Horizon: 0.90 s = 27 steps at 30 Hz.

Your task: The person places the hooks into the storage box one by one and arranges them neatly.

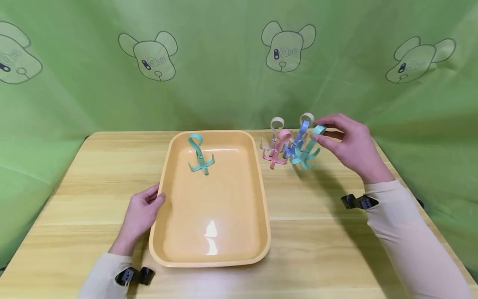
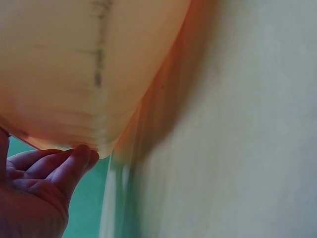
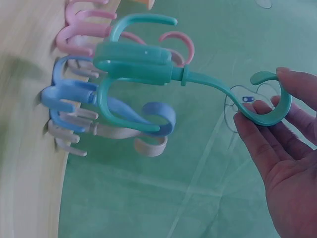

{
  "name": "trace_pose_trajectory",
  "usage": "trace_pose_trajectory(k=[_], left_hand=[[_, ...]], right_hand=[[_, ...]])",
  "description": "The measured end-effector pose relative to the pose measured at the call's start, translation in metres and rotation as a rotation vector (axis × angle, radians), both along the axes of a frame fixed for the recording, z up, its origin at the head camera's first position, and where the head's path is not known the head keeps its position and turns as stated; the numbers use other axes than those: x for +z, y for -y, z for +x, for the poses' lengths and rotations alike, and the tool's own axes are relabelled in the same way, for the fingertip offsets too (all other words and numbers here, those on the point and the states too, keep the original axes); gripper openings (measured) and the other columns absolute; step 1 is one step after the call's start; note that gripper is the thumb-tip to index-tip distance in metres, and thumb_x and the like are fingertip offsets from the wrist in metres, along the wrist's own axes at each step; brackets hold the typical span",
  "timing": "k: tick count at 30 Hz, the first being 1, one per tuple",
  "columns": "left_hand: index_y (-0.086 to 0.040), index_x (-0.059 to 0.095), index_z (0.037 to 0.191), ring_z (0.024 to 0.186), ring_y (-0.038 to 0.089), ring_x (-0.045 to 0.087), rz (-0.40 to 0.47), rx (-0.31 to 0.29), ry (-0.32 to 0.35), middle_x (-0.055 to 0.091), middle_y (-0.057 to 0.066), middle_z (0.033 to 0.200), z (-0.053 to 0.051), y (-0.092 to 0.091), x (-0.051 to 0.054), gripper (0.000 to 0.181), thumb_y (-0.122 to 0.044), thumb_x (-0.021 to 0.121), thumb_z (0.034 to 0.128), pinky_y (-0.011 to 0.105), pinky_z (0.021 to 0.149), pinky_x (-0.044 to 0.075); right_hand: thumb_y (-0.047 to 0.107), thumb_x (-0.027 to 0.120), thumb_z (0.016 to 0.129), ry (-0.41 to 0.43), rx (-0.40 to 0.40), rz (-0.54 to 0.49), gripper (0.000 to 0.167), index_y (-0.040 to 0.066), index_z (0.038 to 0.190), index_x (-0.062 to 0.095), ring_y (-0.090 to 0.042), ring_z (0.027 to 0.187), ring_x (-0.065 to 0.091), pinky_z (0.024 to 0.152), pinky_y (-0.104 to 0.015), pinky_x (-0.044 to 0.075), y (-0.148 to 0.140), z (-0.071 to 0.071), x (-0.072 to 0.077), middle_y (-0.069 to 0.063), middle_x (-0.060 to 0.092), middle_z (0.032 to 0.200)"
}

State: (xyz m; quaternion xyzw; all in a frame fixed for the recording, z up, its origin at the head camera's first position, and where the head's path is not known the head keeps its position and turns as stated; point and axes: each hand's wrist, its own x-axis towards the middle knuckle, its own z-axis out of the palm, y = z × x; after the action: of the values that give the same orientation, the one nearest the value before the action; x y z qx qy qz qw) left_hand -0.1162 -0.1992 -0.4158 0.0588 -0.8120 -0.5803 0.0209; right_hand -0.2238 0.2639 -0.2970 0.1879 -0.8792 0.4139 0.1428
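The right hand (image 1: 349, 143) has its grip pinched on the curled top of a teal hook (image 1: 307, 154), whose prongs hang down and to the person's left, its long axis on a slant; I'd say it is just off the counter (image 1: 317, 257). The tray (image 1: 224, 203) lies left of that grip, with a pink hook (image 1: 275, 155) and a blue hook (image 1: 301, 131) standing between. The left hand (image 1: 139, 211), farther from the hooks, clasps the tray's left rim.
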Motion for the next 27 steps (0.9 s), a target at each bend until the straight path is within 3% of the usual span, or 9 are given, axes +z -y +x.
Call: trace_pose_trajectory(k=[14, 27], left_hand=[[0.011, 0.049, 0.136, 0.101, 0.036, 0.065, -0.022, 0.005, 0.014, 0.061, 0.031, 0.119, 0.001, -0.001, 0.0, 0.043, -0.007, 0.055, 0.0974, 0.025, 0.075, 0.057], [0.011, 0.051, 0.135, 0.097, 0.036, 0.066, -0.036, -0.009, 0.011, 0.062, 0.031, 0.117, 0.001, 0.0, 0.001, 0.041, -0.008, 0.054, 0.0981, 0.027, 0.073, 0.058]], right_hand=[[0.007, 0.074, 0.087, -0.008, 0.051, 0.014, 0.031, 0.005, 0.118, 0.069, -0.011, 0.1, 0.062, 0.086, -0.019, 0.051, 0.015, 0.009, 0.01, -0.005, 0.063, 0.114], [0.006, 0.074, 0.087, -0.071, 0.181, 0.077, 0.029, 0.004, 0.115, 0.069, -0.01, 0.098, 0.062, 0.086, -0.022, 0.053, 0.036, 0.009, 0.024, 0.003, 0.064, 0.112]])
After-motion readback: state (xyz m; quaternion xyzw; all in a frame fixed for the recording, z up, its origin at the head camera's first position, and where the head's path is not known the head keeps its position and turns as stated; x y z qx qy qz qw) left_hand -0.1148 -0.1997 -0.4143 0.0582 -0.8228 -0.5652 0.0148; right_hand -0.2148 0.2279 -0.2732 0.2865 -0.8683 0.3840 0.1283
